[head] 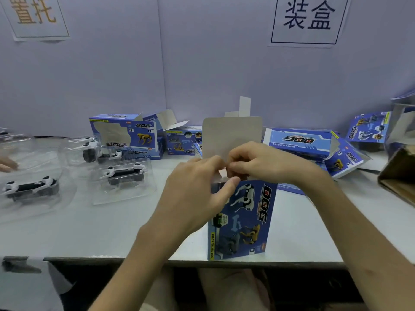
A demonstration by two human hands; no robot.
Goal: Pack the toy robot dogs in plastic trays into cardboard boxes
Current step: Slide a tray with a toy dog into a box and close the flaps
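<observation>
You've got the box [242,221] stood on end at the near edge of the table [112,232], opening up, so both hands can work the top. Its lid flap [232,135] stands straight up behind, out of the way. Your left hand [195,191] grips the upper front, thumb on the printed face, fingers curled over the rim. Your right hand [258,162] reaches over, fingers curled, pinching the rim. Can't see if a tray's inside. Loaded dog trays [123,178] wait well left.

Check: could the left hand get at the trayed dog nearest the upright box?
Probably yes: only bare table lies between the left hand and that trayed dog, though the hand grips the upright box and would have to let go.
</observation>
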